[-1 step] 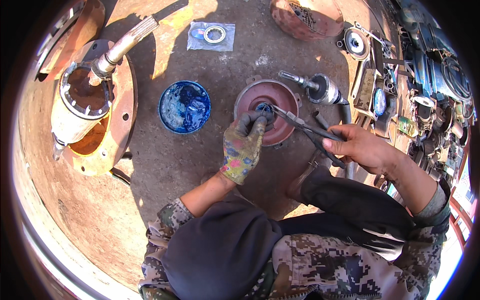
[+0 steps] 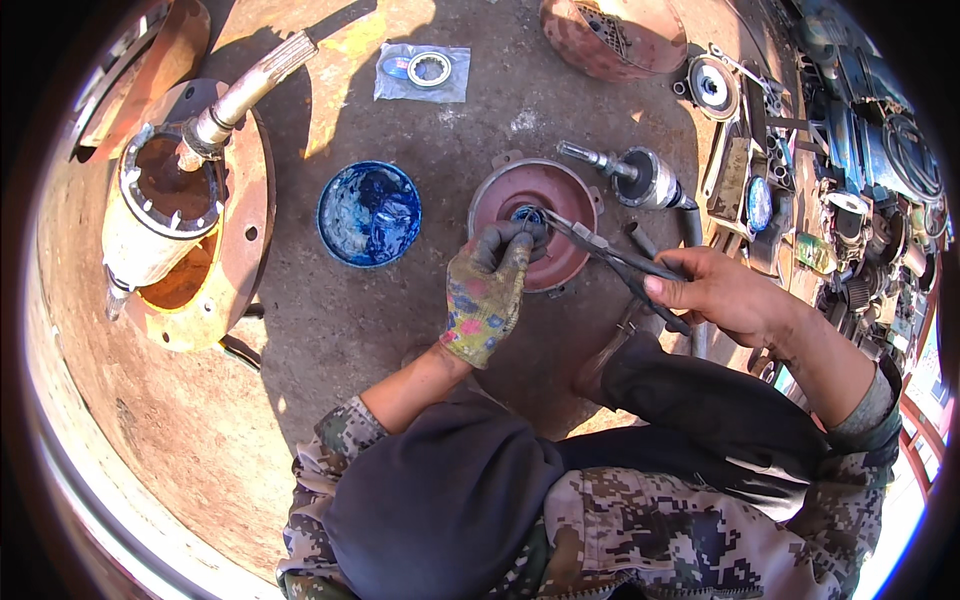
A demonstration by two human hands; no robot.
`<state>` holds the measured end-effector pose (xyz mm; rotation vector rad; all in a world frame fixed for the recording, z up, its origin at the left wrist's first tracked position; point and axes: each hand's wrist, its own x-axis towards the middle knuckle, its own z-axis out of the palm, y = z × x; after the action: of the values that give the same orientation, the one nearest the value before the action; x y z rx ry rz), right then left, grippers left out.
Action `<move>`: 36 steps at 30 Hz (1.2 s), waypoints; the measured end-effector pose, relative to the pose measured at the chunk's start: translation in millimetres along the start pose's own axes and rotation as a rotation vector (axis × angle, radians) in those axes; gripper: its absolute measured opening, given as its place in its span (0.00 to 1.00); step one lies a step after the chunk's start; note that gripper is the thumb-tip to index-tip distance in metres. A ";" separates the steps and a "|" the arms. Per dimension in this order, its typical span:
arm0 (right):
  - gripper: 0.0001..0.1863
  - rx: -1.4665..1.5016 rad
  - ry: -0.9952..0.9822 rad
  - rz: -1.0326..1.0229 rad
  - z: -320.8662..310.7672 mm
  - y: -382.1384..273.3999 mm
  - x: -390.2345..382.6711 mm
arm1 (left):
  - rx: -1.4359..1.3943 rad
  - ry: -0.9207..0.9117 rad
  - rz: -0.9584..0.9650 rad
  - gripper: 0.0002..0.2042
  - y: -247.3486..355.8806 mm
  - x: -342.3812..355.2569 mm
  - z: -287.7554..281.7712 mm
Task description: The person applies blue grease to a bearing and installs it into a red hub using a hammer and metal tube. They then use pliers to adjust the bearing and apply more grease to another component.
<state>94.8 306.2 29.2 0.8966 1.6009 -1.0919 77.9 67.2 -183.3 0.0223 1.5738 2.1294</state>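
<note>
Nearby, blue tub (image 2: 370, 264) and shafted part (image 2: 648, 180) flank housing (image 2: 556, 266); right grip (image 2: 722, 300) wrapped round pliers (image 2: 630, 262); left grip (image 2: 488, 292) unclear.

- Two hands: one gloved left hand (image 2: 485, 290), one bare right hand (image 2: 735, 300)
- One pair of pliers (image 2: 592, 238)
- One red-lined round housing (image 2: 575, 200)
- One tub (image 2: 320, 215) of blue grease (image 2: 385, 225)
- One ring (image 2: 413, 70) in one clear bag (image 2: 457, 87)
- Two shafts: one long shaft (image 2: 250, 90), one short shaft (image 2: 597, 159)
- One flange plate (image 2: 255, 180)

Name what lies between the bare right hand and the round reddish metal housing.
In the head view, dark-handled metal pliers reach from the right hand to the housing; a dark tube shows beside them.
</note>
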 end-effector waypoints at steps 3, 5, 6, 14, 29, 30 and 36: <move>0.28 -0.046 0.043 -0.004 2.2 -5.2 -1.7 | 0.063 0.005 0.078 0.05 -6.7 -0.5 0.1; 0.28 -0.064 0.030 0.022 2.9 -11.4 -3.6 | 0.112 -0.012 0.117 0.05 -9.5 -0.5 -1.1; 0.27 -0.073 0.024 0.034 2.8 -13.3 -4.2 | 0.131 -0.020 0.137 0.05 -10.5 0.6 -1.4; 0.52 -0.191 0.053 0.035 -10.4 6.9 27.9 | 0.640 -0.042 0.187 0.11 1.5 -1.1 -10.7; 0.42 -0.757 0.014 0.007 23.8 -68.3 53.8 | 1.384 -0.345 0.619 0.24 -22.0 -5.8 -38.4; 0.39 -0.783 0.026 -0.002 22.7 -68.2 55.7 | 1.391 -0.352 0.618 0.25 -23.4 -5.1 -37.0; 0.28 -0.768 -0.035 0.169 30.9 -93.7 68.3 | 1.361 -0.381 0.568 0.27 -20.2 -1.2 -34.2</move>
<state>0.3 249.8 -18.7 0.4707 1.6838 -0.3079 76.4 40.6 -212.7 1.3219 2.5679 0.8129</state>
